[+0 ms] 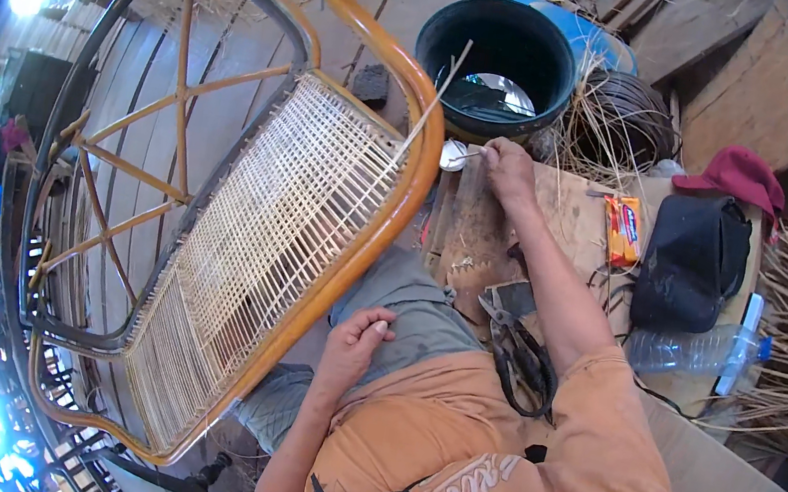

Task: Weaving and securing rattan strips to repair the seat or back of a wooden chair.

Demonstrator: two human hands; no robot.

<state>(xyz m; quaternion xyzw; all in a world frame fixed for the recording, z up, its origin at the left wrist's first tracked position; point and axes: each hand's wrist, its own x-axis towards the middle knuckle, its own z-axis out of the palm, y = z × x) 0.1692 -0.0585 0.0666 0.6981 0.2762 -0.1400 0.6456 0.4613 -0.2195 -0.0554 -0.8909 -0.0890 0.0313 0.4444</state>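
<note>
My right hand (509, 169) reaches forward and pinches a thin stick (473, 154), whose far end meets a small round white container (453, 157). Over my lap, my left hand (358, 339) is closed with its fingers curled, and I see nothing in it. To its left leans a rattan chair frame (401, 197) with a glossy brown rim. Pale cane strands form a woven panel (294, 167) in the frame, dense on one side and gappy near the rim. One loose strand (453, 78) sticks up past the frame's edge.
Beyond my right hand stands a dark bucket (501, 20) with liquid, beside a coil of strands (624, 112). On the right lie an orange packet (622, 233), a black pouch (694, 263), a clear bottle (692, 348) and a maroon cap (741, 179). Pliers (520, 349) rest against my right side.
</note>
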